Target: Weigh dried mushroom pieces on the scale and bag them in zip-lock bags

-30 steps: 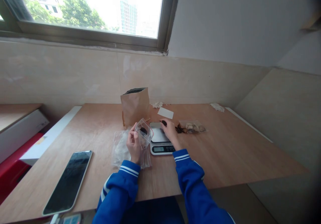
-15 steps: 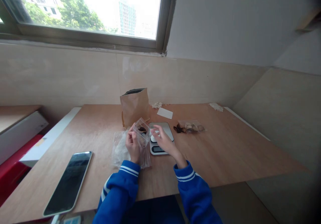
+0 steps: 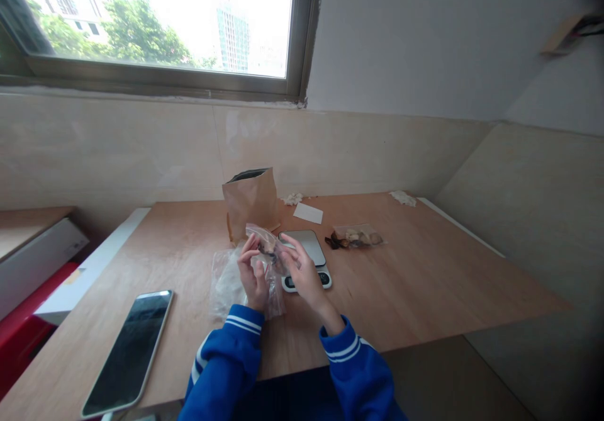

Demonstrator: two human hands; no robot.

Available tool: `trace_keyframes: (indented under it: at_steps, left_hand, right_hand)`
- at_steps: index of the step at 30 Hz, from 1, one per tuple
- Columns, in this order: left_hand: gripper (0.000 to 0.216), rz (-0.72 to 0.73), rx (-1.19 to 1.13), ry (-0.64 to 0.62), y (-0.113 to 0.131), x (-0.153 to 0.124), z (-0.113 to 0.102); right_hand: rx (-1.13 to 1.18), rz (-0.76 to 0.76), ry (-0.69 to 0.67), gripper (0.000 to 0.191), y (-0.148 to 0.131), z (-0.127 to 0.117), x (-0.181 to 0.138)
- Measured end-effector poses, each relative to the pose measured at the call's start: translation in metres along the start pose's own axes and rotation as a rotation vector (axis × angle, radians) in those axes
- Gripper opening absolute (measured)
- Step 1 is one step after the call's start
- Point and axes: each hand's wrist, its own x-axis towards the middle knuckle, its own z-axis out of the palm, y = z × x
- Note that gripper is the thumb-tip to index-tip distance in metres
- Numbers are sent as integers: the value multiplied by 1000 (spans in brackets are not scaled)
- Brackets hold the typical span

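Here, both hands met over the near middle of the table (image 3: 425,282).
Left hand (image 3: 252,274): grip closed on the small clear bag (image 3: 265,242), pinching its left side.
Right hand (image 3: 302,273): fingers closed on the same bag's right edge.
Small clear bag: held up off the table, just in front of the scale (image 3: 306,256); something dark sat inside, perhaps a dried fruit, too blurred to tell.
Pile of clear bags (image 3: 229,282): lay under the left hand.
Brown paper bag (image 3: 250,201): stood upright behind the hands.
Filled bag (image 3: 356,237): lay right of the scale.
Phone (image 3: 127,352): lay face up at near left.
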Motion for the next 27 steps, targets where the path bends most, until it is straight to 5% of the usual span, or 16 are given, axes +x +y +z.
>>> trace_keyframes:
  at_steps: [5,11,18,23,27]
  left_hand:
    - [39,-86,164,120,-6,9,-2]
    - [42,-469,-72,-102,-14,11,0]
    - [52,-416,69,-111,-16,10,2]
    - [52,-404,89,-115,-14,11,2]
    - [47,-427,52,-122,-19,9,4]
  right_hand:
    - [-5,-27,-12,35,-7,-21,1]
    - [-120,-95,11,31,4,-41,14]
    - [-436,-109,-2,26,40,-74,34]
    - [-273,-25,92,51,52,-77,38]
    - [-6,44,94,53,57,-78,38]
